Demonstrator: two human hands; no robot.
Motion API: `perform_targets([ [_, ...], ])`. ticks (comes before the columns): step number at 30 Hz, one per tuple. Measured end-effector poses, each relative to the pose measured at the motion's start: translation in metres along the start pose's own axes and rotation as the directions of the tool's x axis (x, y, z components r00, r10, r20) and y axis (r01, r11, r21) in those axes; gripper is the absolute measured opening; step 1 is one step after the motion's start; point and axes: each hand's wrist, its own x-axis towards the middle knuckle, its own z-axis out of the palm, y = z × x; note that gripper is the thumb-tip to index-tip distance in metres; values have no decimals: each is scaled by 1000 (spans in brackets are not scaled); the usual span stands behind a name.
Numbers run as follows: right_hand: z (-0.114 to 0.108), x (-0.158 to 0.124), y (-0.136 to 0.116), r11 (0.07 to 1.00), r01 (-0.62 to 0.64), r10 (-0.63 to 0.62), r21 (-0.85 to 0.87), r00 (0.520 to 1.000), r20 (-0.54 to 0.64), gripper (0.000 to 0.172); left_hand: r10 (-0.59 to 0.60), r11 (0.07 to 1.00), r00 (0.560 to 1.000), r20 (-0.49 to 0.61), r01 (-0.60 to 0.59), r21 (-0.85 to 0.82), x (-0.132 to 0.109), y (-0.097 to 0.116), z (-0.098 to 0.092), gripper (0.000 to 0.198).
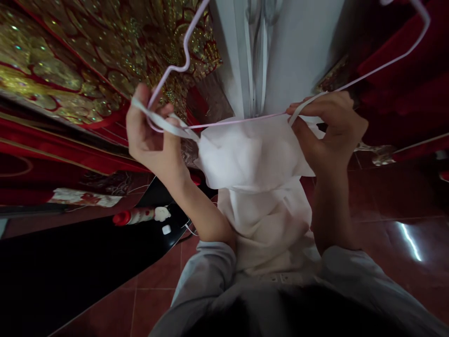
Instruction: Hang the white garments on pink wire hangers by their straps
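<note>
Clearly, the white garment (252,157) is in front of the person, its top edge along the pink hanger (233,122). The left hand (154,126) has half-curled fingers, a white strap (164,125) stretched across them; I cannot tell whether they pinch it. The right hand (331,124) pinches another strap (305,106) between thumb and forefinger.

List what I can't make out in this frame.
All in the head view:
Pink hanger: top cut off by the upper edge.
Right hand: strap and hanger overlap at the fingertips, so what its grip pinches is unclear.
White cloth: far side hidden by its near side.
Small white item: too small to identify.
Black tabletop: cut off by the left edge.
</note>
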Motion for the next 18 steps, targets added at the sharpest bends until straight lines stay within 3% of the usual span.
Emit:
perform_targets([
  [3,-4,1,-1,999,5,-4,-35,1000,15,4,-125,987,979,163,107,119,15,26,10,34],
  [7,-10,3,-1,997,27,-20,-71,995,99,6,-381,918,904,194,346,192,36,49,18,17],
  [9,-12,3,0,997,42,-35,-63,993,110,8,-426,899,889,167,397,184,45,48,20,15],
  [12,-12,2,2,997,41,-35,-61,994,107,7,-345,932,931,117,325,160,48,34,24,20],
  [14,-11,1,3,998,29,-23,-58,995,101,6,-286,956,958,8,285,71,37,22,29,20],
  [16,-9,0,3,998,19,-14,-54,996,90,5,-319,946,938,-135,306,-110,18,12,35,16],
  [18,-6,-1,0,997,14,-7,-72,995,98,4,-373,905,911,-176,315,-286,-5,6,42,9],
])
